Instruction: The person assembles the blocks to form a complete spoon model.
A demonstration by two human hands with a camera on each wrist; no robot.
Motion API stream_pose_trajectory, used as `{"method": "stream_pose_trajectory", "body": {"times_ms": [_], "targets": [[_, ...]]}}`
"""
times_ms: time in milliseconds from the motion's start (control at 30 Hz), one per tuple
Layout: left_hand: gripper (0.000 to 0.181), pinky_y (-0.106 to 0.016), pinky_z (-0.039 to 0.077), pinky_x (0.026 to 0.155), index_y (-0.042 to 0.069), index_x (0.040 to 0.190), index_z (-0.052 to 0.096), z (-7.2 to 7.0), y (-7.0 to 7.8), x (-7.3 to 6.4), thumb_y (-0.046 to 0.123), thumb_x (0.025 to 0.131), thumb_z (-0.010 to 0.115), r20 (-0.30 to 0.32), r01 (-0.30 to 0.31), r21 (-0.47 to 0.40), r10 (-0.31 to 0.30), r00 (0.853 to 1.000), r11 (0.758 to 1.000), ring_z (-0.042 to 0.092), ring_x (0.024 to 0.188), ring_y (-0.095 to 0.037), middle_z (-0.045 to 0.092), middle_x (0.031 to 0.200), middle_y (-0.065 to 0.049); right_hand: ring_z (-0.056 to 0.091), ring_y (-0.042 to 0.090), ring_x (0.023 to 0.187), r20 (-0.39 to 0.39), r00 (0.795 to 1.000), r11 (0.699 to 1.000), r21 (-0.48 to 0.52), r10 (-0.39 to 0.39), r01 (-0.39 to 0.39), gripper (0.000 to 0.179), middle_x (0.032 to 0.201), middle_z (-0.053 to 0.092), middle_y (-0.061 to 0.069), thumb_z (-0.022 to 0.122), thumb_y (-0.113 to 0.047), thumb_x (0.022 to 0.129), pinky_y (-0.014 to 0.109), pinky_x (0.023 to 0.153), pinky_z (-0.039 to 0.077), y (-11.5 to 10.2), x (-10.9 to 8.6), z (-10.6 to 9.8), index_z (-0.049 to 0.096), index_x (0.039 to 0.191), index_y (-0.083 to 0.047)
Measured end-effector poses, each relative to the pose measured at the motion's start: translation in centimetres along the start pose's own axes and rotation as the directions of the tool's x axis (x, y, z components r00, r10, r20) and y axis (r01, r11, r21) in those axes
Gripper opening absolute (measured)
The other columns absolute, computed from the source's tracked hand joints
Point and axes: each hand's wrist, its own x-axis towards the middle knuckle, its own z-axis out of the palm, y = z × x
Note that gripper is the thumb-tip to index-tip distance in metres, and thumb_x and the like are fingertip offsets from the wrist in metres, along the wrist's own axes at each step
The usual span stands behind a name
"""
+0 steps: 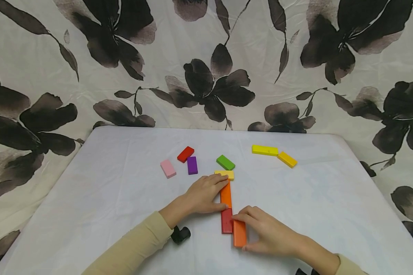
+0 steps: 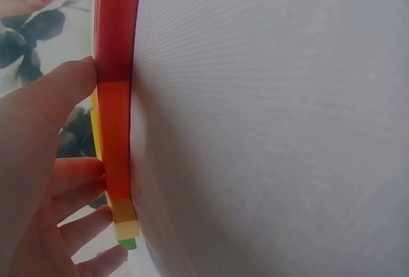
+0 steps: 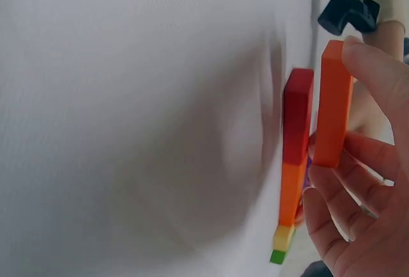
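My right hand (image 1: 273, 235) pinches an orange block (image 3: 333, 104) between thumb and fingertips. In the right wrist view that block is above the cloth, close beside a red block (image 1: 226, 221). The red block lies end to end with a second orange block (image 1: 225, 194), and a pale yellow block (image 1: 230, 175) sits crosswise at the far end of this row. My left hand (image 1: 203, 194) rests on the row. Its thumb touches near the red-orange joint, and its fairly straight fingers (image 2: 83, 229) reach along the orange block to the pale yellow one.
Just beyond the row lies a green block (image 1: 225, 162). Farther left are pink (image 1: 168, 169), purple (image 1: 192, 165) and red (image 1: 186, 154) blocks. Two yellow blocks (image 1: 264, 150) touch at the back right. The white-covered table (image 1: 106, 183) ends before a flowered cloth (image 1: 275, 57).
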Motion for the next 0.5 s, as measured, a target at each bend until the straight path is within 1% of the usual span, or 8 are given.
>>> {"method": "stream_pose_trajectory", "body": {"times_ms": [133, 267, 367, 500], "targets": [[0.073, -0.040, 0.030, 0.108, 0.013, 0.139, 0.041, 0.0, 0.0, 0.0, 0.051, 0.081, 0.061, -0.002, -0.001, -0.003, 0.001, 1.000, 1.000, 0.032, 0.134, -0.021, 0.038, 0.144, -0.002, 0.046, 0.006, 0.105, -0.018, 0.997, 0.997, -0.015, -0.073, 0.073, 0.061, 0.119, 0.048, -0.008, 0.074, -0.032, 0.076, 0.024, 0.089, 0.045, -0.4, 0.2, 0.6, 0.050, 0.128, -0.013], [0.073, -0.040, 0.030, 0.108, 0.012, 0.139, 0.042, 0.1, -0.1, 0.1, 0.051, 0.081, 0.061, -0.009, -0.007, -0.006, 0.007, 1.000, 1.000, 0.032, 0.134, -0.021, 0.038, 0.144, -0.002, 0.047, 0.007, 0.103, -0.041, 0.991, 0.991, -0.057, -0.126, 0.124, 0.061, 0.118, 0.048, -0.007, 0.074, -0.035, 0.075, 0.024, 0.089, 0.044, -0.9, 0.4, 1.1, 0.051, 0.127, -0.013], [0.073, -0.040, 0.031, 0.108, 0.012, 0.139, 0.042, 0.2, -0.2, 0.1, 0.051, 0.081, 0.061, -0.016, -0.012, -0.006, 0.012, 1.000, 1.000, 0.032, 0.134, -0.021, 0.039, 0.144, -0.002, 0.048, 0.007, 0.103, -0.046, 0.988, 0.987, -0.078, -0.145, 0.141, 0.060, 0.118, 0.049, -0.007, 0.073, -0.039, 0.075, 0.025, 0.088, 0.044, -1.2, 0.5, 1.4, 0.052, 0.125, -0.013], [0.073, -0.040, 0.031, 0.107, 0.012, 0.139, 0.042, 0.2, -0.2, 0.1, 0.052, 0.081, 0.061, -0.022, -0.017, -0.004, 0.017, 1.000, 1.000, 0.032, 0.134, -0.021, 0.039, 0.143, -0.002, 0.047, 0.006, 0.102, -0.022, 0.990, 0.987, -0.081, -0.139, 0.137, 0.058, 0.117, 0.049, -0.008, 0.072, -0.041, 0.076, 0.026, 0.089, 0.044, -1.5, 0.6, 1.7, 0.053, 0.124, -0.014]]}}
